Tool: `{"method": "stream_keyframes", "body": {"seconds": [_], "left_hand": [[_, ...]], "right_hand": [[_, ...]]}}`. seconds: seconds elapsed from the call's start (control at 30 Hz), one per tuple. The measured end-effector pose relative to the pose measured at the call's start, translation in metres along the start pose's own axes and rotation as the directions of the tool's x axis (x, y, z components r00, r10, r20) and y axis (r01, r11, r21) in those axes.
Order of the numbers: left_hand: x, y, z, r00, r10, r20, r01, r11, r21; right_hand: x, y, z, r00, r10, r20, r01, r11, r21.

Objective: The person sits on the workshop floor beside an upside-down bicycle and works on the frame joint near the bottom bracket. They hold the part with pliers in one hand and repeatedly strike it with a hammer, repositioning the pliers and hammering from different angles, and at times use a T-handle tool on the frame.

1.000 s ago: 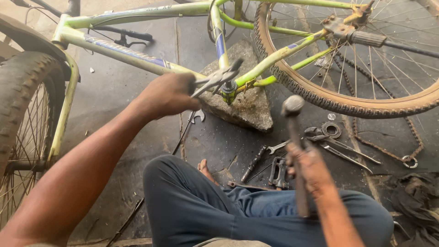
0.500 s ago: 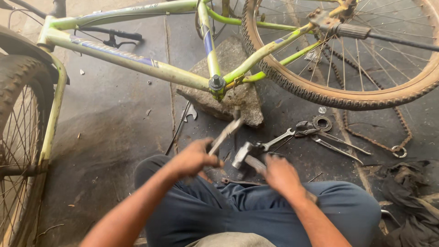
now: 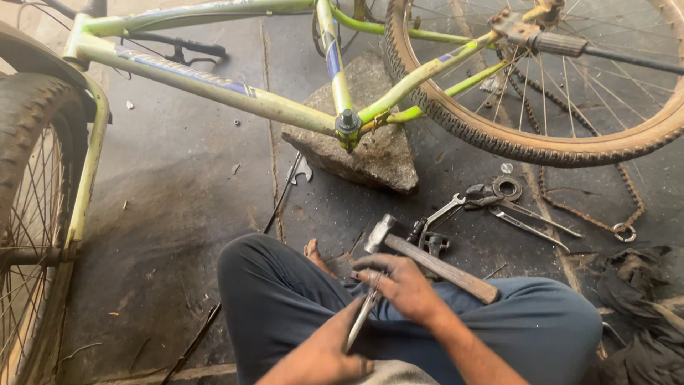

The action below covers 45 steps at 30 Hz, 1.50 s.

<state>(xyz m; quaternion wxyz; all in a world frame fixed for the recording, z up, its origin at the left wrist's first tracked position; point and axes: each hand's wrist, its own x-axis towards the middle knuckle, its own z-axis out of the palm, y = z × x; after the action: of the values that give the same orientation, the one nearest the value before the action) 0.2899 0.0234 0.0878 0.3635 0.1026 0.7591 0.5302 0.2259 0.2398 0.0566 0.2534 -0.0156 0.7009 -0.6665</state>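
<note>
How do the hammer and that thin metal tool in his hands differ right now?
The hammer has a thick wooden handle and a steel head; the thin metal tool is a slim all-metal strip. The hammer lies across the lap under the right hand, head pointing toward the bike; the thin metal tool runs from the left hand up to the right. Both are hand-held.

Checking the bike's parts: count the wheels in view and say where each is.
2. One wheel at the left edge, one wheel top right; both are cut off by the frame.
</note>
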Motion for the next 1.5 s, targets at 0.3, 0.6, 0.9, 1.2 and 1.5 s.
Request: {"method": "stream_keyframes", "body": {"seconds": [0.3, 0.6, 0.9, 1.2, 1.5], "left_hand": [[-0.005, -0.031, 0.008, 0.983, 0.047, -0.179, 0.033, 0.907, 0.419], [0.001, 0.002, -0.016, 0.962, -0.210, -0.174, 0.257, 0.913, 0.319], [0.080, 0.128, -0.156, 0.853, 0.257, -0.455, 0.273, 0.522, 0.808], [0.146, 0.211, -0.189, 0.891, 0.251, -0.378, 0.327, 0.225, 0.918], [0.145, 0.219, -0.189, 0.903, 0.146, -0.405, 0.380, 0.174, 0.909]], "right_hand": [[-0.012, -0.033, 0.002, 0.963, -0.268, -0.014, 0.242, 0.889, -0.389], [-0.015, -0.034, -0.003, 0.971, -0.239, 0.017, 0.231, 0.916, -0.327], [0.043, 0.024, -0.061, 0.936, 0.333, -0.117, -0.210, 0.261, -0.942], [0.055, 0.087, -0.059, 0.988, -0.024, -0.154, -0.133, 0.388, -0.912], [0.056, 0.082, -0.059, 0.989, 0.013, -0.144, -0.135, 0.437, -0.889]]}}
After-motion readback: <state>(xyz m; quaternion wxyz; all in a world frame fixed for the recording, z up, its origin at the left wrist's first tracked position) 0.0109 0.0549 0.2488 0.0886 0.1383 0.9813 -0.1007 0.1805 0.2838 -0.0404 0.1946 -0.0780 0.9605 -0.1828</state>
